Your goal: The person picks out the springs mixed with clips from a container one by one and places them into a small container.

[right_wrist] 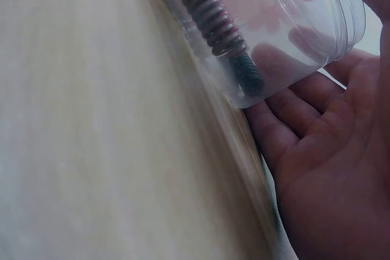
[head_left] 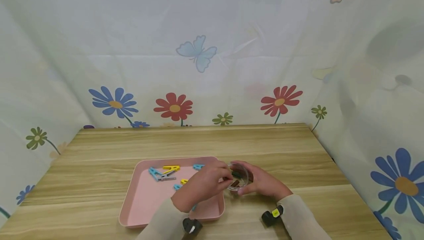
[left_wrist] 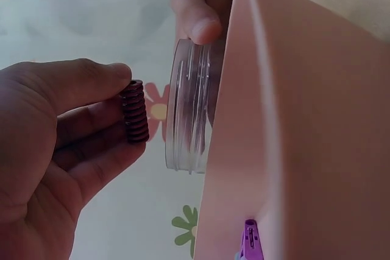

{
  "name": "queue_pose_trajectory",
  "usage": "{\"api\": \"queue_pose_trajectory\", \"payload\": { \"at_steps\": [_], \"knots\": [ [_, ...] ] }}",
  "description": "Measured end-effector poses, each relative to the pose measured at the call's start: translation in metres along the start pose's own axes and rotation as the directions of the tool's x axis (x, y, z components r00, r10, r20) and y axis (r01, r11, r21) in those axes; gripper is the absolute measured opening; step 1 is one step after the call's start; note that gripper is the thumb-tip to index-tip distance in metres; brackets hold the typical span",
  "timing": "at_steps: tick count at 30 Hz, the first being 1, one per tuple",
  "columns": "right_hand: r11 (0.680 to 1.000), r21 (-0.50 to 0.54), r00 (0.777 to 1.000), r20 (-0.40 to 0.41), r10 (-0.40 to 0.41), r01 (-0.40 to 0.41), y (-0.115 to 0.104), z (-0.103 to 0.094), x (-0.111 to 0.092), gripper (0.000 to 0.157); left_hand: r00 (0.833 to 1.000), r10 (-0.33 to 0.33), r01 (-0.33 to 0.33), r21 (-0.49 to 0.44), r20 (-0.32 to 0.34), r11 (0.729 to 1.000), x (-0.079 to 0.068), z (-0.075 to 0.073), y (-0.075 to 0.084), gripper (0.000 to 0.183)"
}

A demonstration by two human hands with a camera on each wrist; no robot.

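Observation:
My left hand [head_left: 207, 183] pinches a dark red coil spring [left_wrist: 135, 112] between thumb and fingers, just outside the mouth of a clear plastic jar [left_wrist: 183, 108]. With thumb and fingers around its side, my right hand [head_left: 265, 183] holds that jar, its mouth turned toward the left hand. Inside the jar lie a greyish-brown coil spring [right_wrist: 210, 13] and a dark green spring [right_wrist: 247, 76], seen through the wall in the right wrist view. The jar is close over the wooden table [right_wrist: 91, 120], right of the tray.
A pink tray [head_left: 139, 199] stands left of the jar, partly under my left forearm. In it are spring clips: a blue clip [head_left: 154, 174], a yellow clip [head_left: 171, 168], a grey clip [head_left: 167, 177] and a purple clip [left_wrist: 251, 242]. Flowered cloth [head_left: 225, 85] surrounds the table.

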State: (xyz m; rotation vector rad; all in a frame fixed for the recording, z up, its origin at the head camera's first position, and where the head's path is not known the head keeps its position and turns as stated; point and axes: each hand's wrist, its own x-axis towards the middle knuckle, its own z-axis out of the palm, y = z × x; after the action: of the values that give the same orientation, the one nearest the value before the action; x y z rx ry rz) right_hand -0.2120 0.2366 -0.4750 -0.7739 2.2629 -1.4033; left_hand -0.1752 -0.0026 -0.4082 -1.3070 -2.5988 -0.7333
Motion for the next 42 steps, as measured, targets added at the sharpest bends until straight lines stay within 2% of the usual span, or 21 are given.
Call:
{"api": "queue_pose_trajectory", "payload": {
  "at_steps": [13, 27, 34, 42],
  "knots": [
    [1.0, -0.01, 1.0, -0.006, 0.009, -0.009, -0.001, 0.0, 0.0, 0.085, 1.0, -0.006, 0.005, 0.019, 0.009, 1.0, 0.002, 0.006, 0.0, 0.01],
    [0.999, -0.026, 1.0, -0.001, 0.022, -0.022, -0.002, 0.0, 0.001, 0.085, 0.995, -0.07, 0.068, 0.03, 0.077, 0.997, 0.003, 0.011, -0.001, 0.013],
    [0.999, -0.034, 1.0, -0.001, 0.022, -0.022, -0.002, 0.0, 0.0, 0.086, 0.997, -0.049, 0.046, 0.042, 0.054, 0.998, 0.002, 0.014, -0.003, 0.011],
    [0.999, -0.044, 1.0, -0.007, 0.021, -0.022, -0.003, 0.0, -0.001, 0.087, 0.994, -0.078, 0.076, 0.033, 0.072, 0.997, 0.002, 0.013, -0.003, 0.013]
  ]
}}
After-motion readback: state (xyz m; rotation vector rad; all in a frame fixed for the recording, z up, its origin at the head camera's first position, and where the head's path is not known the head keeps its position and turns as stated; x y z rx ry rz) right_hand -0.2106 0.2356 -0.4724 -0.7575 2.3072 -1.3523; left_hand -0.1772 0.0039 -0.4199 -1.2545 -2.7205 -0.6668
